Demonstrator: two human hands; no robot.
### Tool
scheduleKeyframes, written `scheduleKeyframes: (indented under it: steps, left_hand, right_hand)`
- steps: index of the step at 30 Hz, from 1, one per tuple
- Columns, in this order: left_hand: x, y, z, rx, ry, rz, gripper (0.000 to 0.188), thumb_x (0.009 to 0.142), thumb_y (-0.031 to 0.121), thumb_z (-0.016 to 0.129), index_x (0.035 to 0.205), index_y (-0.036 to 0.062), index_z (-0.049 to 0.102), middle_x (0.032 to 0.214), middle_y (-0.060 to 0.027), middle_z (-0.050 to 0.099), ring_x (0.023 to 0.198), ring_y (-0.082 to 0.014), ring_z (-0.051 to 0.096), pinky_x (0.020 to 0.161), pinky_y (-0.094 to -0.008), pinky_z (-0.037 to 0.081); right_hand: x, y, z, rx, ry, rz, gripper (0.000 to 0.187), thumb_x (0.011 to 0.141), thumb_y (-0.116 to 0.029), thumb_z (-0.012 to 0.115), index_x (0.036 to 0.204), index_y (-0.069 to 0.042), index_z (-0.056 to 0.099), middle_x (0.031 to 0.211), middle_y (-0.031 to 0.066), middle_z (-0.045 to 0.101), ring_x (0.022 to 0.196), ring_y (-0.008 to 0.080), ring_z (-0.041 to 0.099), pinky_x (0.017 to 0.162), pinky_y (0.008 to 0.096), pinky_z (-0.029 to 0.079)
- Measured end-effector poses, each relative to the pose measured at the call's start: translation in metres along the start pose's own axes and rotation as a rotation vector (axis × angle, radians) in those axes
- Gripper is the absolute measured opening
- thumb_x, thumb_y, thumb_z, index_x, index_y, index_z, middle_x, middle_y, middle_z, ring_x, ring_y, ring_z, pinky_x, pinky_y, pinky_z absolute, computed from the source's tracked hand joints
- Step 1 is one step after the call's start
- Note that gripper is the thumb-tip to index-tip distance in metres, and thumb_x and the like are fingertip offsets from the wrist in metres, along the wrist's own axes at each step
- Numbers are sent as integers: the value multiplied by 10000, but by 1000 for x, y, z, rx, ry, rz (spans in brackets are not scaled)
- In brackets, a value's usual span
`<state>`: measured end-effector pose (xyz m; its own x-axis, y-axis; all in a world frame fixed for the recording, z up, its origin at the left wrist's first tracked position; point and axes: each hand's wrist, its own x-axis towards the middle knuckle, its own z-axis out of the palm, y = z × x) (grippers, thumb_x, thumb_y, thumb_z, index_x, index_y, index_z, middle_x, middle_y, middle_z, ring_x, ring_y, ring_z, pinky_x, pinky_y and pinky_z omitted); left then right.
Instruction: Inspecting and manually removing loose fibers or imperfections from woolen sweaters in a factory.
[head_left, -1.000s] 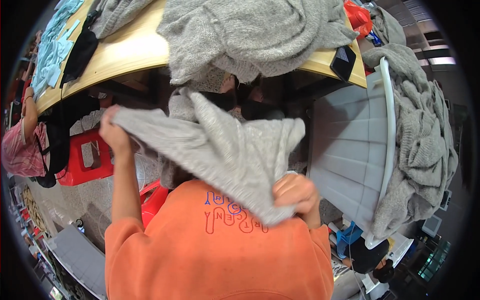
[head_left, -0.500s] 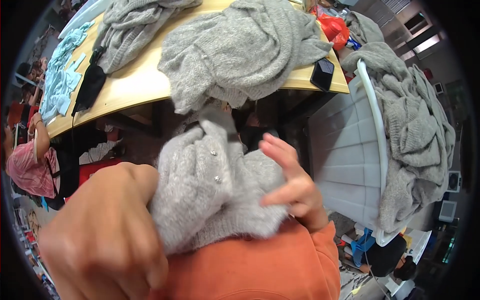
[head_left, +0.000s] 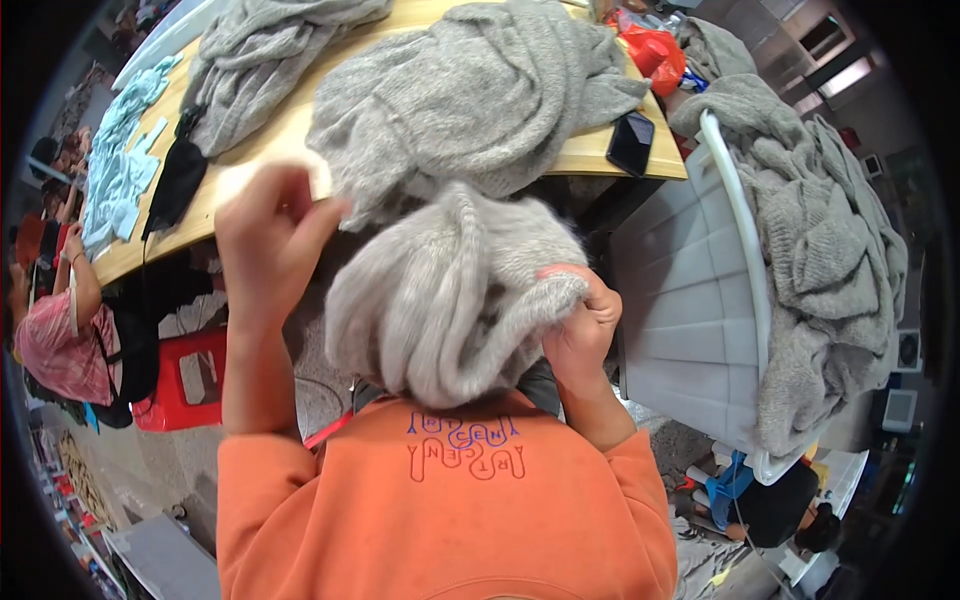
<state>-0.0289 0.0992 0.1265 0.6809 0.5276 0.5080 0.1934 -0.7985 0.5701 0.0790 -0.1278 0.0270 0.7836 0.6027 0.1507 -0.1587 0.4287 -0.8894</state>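
A: Workroom setting is noted: a long pale wooden table [head_left: 270, 140] runs across the upper field, loaded with a heap of grey knitted garments [head_left: 480, 90]. At its right edge a flat black phone [head_left: 631, 142] is seen; a white ribbed plastic bin [head_left: 690, 300] with more grey knitwear [head_left: 830, 250] draped over its rim stands just beside the table.

B: Position of the worked piece?

A: A bunched grey fuzzy knitted garment [head_left: 450, 300] is held up between both hands, below the table edge and above the orange sweatshirt [head_left: 440, 510]. Its long axis is recorded as roughly vertical, marked by a raised rib or seam from top to bottom.

B: Hand states?

A: The right hand [head_left: 580, 330] is clamped on the garment's right edge, fingers curled into the fabric. The left hand [head_left: 270, 235] is raised at the garment's upper left, fingers drawn together; whether cloth is pinched there cannot be told, as motion blur obscures the fingertips.

B: Which hand is nearer?

A: The right, being in full contact. The garment lies to the right of and slightly below the left hand.

B: Texture?

A: Soft, brushed, thick folds; limp, likely to sag where unsupported. A person in a pink striped top [head_left: 50, 340] beside a red plastic stool [head_left: 185, 385] is noted at far left.
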Motion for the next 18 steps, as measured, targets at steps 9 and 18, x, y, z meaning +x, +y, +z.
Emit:
scheduleKeyframes:
  steps: [9,18]
  left_hand:
    - [-85,23,101,-1409,-474,-545,253,794,183,579,947,-18,570,839,-68,596,766,-135,571,649,-267,470]
    - [58,-16,8,-1091,91,-449,196,808,221,577,906,54,548,778,-57,572,705,-163,585,635,-262,491]
  right_hand:
    - [-22,16,37,-636,-171,-440,401,669,50,538,1067,11,562,958,106,594,816,173,550,708,277,450]
    - [10,-58,-63,124,709,-323,106,800,-136,540,742,-49,552,775,37,553,764,143,504,705,309,416]
